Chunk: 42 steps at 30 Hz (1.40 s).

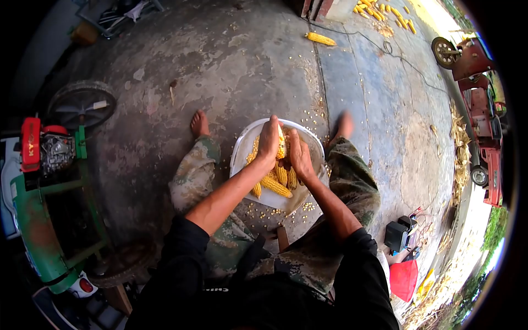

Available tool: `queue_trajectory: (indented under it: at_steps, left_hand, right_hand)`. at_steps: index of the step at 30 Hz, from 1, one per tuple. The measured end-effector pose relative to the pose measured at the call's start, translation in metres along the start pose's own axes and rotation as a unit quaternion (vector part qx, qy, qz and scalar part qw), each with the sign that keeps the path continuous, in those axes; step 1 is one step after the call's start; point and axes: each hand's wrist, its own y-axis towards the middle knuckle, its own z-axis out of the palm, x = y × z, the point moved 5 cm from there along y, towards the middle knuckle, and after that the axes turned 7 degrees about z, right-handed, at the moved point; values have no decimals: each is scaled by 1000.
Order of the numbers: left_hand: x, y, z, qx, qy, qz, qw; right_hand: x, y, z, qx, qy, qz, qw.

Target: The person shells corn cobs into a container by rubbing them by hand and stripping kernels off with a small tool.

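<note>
My left hand [268, 141] and my right hand [300, 155] face each other palm to palm above a white basin [237, 152]. Between them stands a yellow ear of corn [281, 144], pressed from both sides and partly hidden by the fingers. Under my hands, several more ears of corn [275, 186] lie in the basin, some with kernels partly gone. Loose kernels [265, 212] are scattered on the floor around the basin, which sits between my bare feet.
A single ear of corn [320, 38] lies farther off, and a pile of ears [379, 11] beyond it. A green machine with a red engine [31, 144] stands left. On the right are a red vehicle [481, 110], a cable [388, 50] and a black box [396, 236].
</note>
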Motion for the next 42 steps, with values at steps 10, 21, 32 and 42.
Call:
queue_trajectory:
  at_steps: [10,21,32,42]
  left_hand:
    - [-6,-10,5,45,55,67,995]
    - [2,7,-9,36,-80,-36,995]
    - [-9,-1,-1,49,-94,-90,990]
    - [-12,-4,6,56,51,17,997]
  right_hand:
    - [10,-8,-2,-11,-27,0,1000]
    - [23,-1,-19,14,-88,-93,992]
    - [41,-21,0,86,-44,17,995]
    - [49,-23,0,-8,-114,-110,987]
